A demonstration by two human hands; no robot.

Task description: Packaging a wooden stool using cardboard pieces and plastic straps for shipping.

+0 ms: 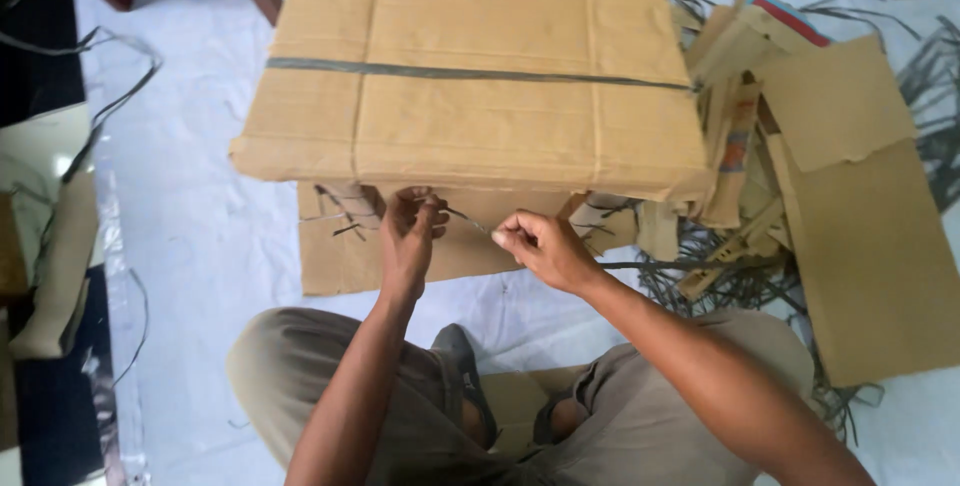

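At the floor's (200,246) left edge lie dark mats and a loose grey strap (110,96) trailing over the pale sheet that covers it, with a folded piece of cardboard (55,276) beside them. Towards the middle, a big stack of flattened cardboard (470,66) sits in front of the seated person, bound across its top by a dark strap band (480,73) and resting on a flat cardboard sheet (340,256) that juts out at its near left corner. The left hand (410,236) is at the stack's near edge, fingers closed together in a pinch on one end of a thin strip (466,218); the strip looks like a strap end, though it is too thin to be sure. Just right of it, the right hand (545,246) is pinched shut on the strip's other end, so the short length runs taut between the two hands, close under the stack's near edge. Below them are the person's crossed legs in grey-green trousers (330,386). Further right, a heap of cardboard scraps (740,126) and tangled grey straps (720,281) leans by the stack's right side, and two large cardboard sheets (870,246) lie towards the floor's right edge
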